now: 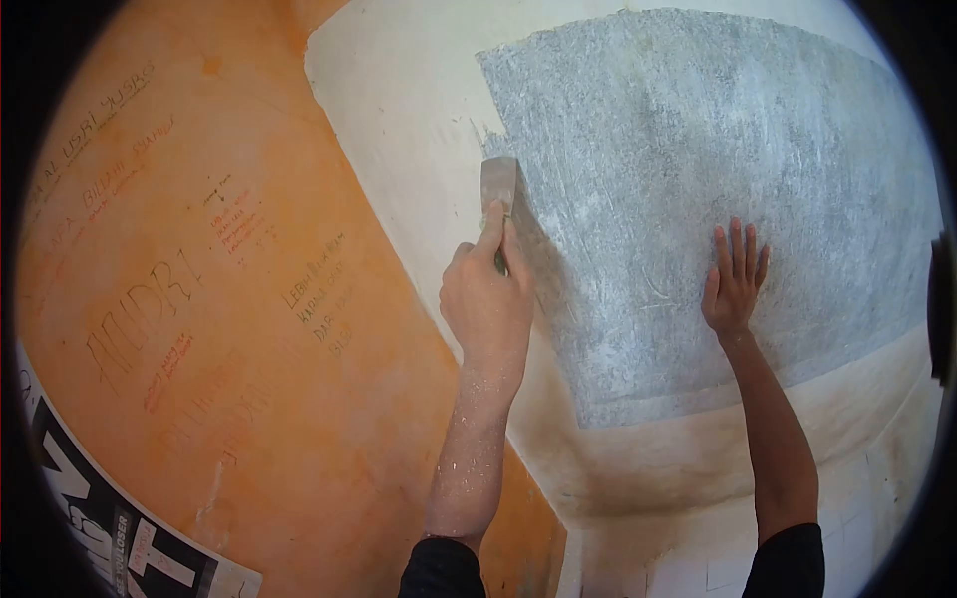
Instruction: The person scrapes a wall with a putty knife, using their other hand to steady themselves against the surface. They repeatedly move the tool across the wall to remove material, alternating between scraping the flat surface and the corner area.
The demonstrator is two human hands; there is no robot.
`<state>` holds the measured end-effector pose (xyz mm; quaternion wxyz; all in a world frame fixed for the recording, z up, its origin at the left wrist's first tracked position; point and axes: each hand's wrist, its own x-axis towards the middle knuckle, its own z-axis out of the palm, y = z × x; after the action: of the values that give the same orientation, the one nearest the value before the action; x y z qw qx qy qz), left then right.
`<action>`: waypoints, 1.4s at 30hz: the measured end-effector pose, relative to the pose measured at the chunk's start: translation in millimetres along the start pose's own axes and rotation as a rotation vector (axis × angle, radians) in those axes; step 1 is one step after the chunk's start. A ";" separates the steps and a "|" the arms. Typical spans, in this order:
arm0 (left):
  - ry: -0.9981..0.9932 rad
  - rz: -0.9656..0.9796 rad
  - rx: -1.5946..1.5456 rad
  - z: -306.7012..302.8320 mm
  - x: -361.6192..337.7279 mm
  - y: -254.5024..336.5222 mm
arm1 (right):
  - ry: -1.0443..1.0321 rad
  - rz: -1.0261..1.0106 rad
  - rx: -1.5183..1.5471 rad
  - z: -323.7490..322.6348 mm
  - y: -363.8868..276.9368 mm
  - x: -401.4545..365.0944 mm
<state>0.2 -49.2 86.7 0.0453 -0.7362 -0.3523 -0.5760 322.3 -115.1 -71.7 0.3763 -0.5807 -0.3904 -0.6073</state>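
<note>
My left hand [488, 294] is wrapped round the handle of a putty knife, with the index finger stretched along the metal blade. The putty knife [498, 179] points upward, its blade against the wall at the left edge of a grey patch [638, 189]. A bit of green handle shows between my fingers. White specks dot my left forearm. Farther right, my right hand [737, 284] lies flat on the grey patch, fingers spread and holding nothing. The patch looks rough and streaked, with a ragged edge near the blade.
Cream-coloured wall [399, 110] borders the grey patch. To the left is an orange wall [329, 399] with handwriting on it. A black-and-white poster [130, 528] hangs at the lower left. A dark object [939, 309] shows at the right edge.
</note>
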 end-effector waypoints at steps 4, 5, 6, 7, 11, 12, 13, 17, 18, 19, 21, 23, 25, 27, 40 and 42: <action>-0.006 -0.044 -0.051 -2.3 9.6 5.9 | -0.020 0.021 0.010 -0.7 0.7 -1.3; -0.020 -0.049 -0.040 -4.2 11.0 6.2 | -0.019 0.010 -0.007 -0.9 1.1 -0.2; -0.020 -0.050 -0.034 -5.1 7.1 3.1 | -0.019 0.003 -0.024 -1.2 -0.8 -0.3; -0.028 -0.032 0.000 -4.1 -0.7 -0.8 | -0.019 0.000 -0.021 -1.0 -2.2 0.4; -0.031 -0.040 -0.035 -6.9 16.9 5.9 | -0.008 0.011 -0.020 -0.2 -0.2 -1.3; -0.033 -0.050 -0.035 -6.8 19.4 7.0 | -0.017 0.007 -0.011 0.1 -0.1 -1.7; -0.025 -0.057 -0.068 -6.8 23.0 8.6 | -0.021 0.003 -0.007 1.1 -0.6 -0.4; 0.026 0.060 -0.011 -2.2 6.4 -1.5 | -0.015 -0.003 -0.011 -0.8 -0.2 1.3; 0.026 0.068 -0.014 2.4 10.8 -3.5 | -0.005 0.000 -0.004 -0.9 -1.4 0.3; 0.078 0.094 -0.022 8.2 19.3 -4.7 | 0.000 0.008 -0.013 -0.8 -1.9 1.0; 0.121 0.106 -0.035 10.5 40.3 -1.9 | -0.009 0.000 0.000 -2.4 -2.3 0.7; 0.156 0.030 -0.122 -9.6 70.3 17.6 | -0.005 -0.013 -0.003 -3.0 -0.9 -1.7; 0.108 -0.007 -0.076 -18.1 65.3 24.1 | 0.012 -0.004 0.001 1.4 -2.5 1.8; 0.087 0.056 -0.020 -9.1 39.2 15.8 | 0.002 0.019 0.011 1.0 -0.7 -1.2; -0.042 -0.022 -0.007 -7.9 -0.1 14.3 | -0.019 0.037 -0.002 -1.3 -2.5 -1.3; -0.031 0.015 0.025 -2.7 -0.2 16.5 | 0.022 0.017 0.031 0.8 -1.5 -1.1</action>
<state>7.3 -62.9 93.1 0.0533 -0.7470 -0.3547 -0.5597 321.3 -113.8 -72.9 0.3945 -0.5714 -0.3909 -0.6042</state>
